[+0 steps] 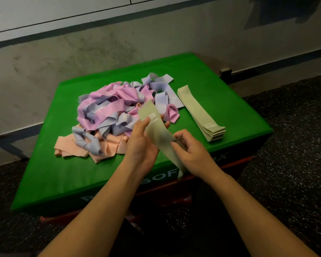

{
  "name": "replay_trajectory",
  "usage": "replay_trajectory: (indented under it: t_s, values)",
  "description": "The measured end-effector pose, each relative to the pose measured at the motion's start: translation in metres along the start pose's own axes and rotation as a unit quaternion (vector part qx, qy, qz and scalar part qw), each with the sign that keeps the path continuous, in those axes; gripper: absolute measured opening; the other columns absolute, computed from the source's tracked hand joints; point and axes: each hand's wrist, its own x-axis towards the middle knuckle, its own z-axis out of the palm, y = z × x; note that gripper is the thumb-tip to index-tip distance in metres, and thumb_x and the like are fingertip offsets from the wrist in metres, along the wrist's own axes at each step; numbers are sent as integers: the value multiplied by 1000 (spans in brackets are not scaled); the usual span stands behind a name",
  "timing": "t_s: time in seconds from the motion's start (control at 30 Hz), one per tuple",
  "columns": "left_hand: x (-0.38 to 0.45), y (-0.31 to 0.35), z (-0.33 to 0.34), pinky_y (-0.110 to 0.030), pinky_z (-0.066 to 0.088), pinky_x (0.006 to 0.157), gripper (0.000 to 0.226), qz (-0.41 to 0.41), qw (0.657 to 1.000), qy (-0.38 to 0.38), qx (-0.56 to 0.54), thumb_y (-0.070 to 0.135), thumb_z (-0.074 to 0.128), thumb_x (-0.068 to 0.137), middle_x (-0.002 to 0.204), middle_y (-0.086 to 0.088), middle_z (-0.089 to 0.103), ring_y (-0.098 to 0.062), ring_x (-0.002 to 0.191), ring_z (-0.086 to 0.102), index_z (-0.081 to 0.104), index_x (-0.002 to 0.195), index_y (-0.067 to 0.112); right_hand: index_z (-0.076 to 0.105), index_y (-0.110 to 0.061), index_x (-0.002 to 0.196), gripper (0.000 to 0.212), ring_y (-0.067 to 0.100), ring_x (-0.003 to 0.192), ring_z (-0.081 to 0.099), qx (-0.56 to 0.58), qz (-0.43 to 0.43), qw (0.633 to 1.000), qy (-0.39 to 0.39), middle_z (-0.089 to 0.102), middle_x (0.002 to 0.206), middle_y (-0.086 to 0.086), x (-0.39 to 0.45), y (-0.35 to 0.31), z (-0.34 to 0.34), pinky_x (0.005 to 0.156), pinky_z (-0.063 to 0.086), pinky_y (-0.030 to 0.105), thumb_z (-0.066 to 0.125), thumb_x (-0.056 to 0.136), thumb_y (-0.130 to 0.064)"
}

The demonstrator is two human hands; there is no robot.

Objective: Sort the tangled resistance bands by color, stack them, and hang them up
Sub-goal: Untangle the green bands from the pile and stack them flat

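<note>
Green band (pixel 157 130) held above near edge of green box (pixel 220 86): left hand (pixel 143 143) pinching upper part, right hand (pixel 191 151) pinching lower. Light, limp, stretchy; best gripped at both ends, pulled flat. Green stack (pixel 202 115) right, tangled pile (pixel 115 112) left. Band's tail partly hidden behind right hand; hanging spot not visible.

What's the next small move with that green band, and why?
Probably lay the green band, held by both the left hand and right hand, onto the green stack at right: same color, and the pile shows only pink, purple and peach.
</note>
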Motion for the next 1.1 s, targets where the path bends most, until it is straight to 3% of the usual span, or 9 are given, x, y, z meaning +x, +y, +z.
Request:
replay_trajectory:
  t_s: [0.13,0.23,0.4,0.5,0.63,0.8,0.9,0.97,1.1]
  values:
    - [3,-6,3,-34,59,65,36,21,998,17,58,11,52,100,112,-12,67,-20,84,72,47,136,8,55,-31,100,6,21,79,63,-21,-10,1000,18,66,87,-1,1,4,1,70,50,51,57,95,-33]
    - [9,-3,7,-31,59,67,31,38,998,22,41,12,47,104,118,-13,68,-19,85,73,51,134,10,53,-37,103,16,25,72,63,31,36,999,7,66,83,13,1,7,-4,64,50,50,60,92,-46]
    - [31,5,15,-33,59,63,38,25,998,48,-30,16,41,106,131,-21,60,-21,80,75,43,143,6,57,-20,102,16,7,70,63,74,69,994,-48,66,87,4,2,13,-23,61,52,27,63,94,-8]
    - [49,11,19,-34,59,61,37,13,998,48,-38,18,40,107,109,-13,69,-19,77,74,46,141,6,60,-18,105,11,0,69,62,48,73,995,-38,66,88,-3,3,17,-38,60,50,19,63,96,-12]
    - [74,12,27,-40,57,72,24,-22,999,35,-31,18,38,106,76,-8,69,-20,78,66,51,124,7,58,-33,107,8,11,76,64,-16,53,998,19,67,96,-1,6,27,-52,67,53,34,57,99,-30]
    - [108,2,47,-48,51,96,35,-4,998,58,36,10,45,102,104,-15,62,-26,93,61,48,137,9,41,-46,123,44,32,77,68,-15,40,998,51,63,102,11,6,35,-71,64,57,54,59,93,-19]
    - [126,-5,53,-57,49,99,22,12,992,72,100,11,52,100,135,-14,55,-29,119,56,54,118,23,62,-31,106,24,13,84,68,7,50,996,74,66,98,2,6,38,-87,70,59,36,68,91,-13]
    - [135,-9,59,-50,55,92,23,4,992,70,103,12,56,99,134,-11,55,-28,121,56,54,118,24,72,-25,90,13,-5,84,65,23,65,993,99,70,90,-9,7,41,-97,75,53,18,73,88,-12]
    - [158,-17,71,-52,56,92,22,1,991,71,113,8,57,97,127,-8,57,-27,116,57,54,111,24,78,-27,92,14,1,91,69,83,117,983,117,76,94,-12,13,48,-120,80,54,18,74,88,-15]
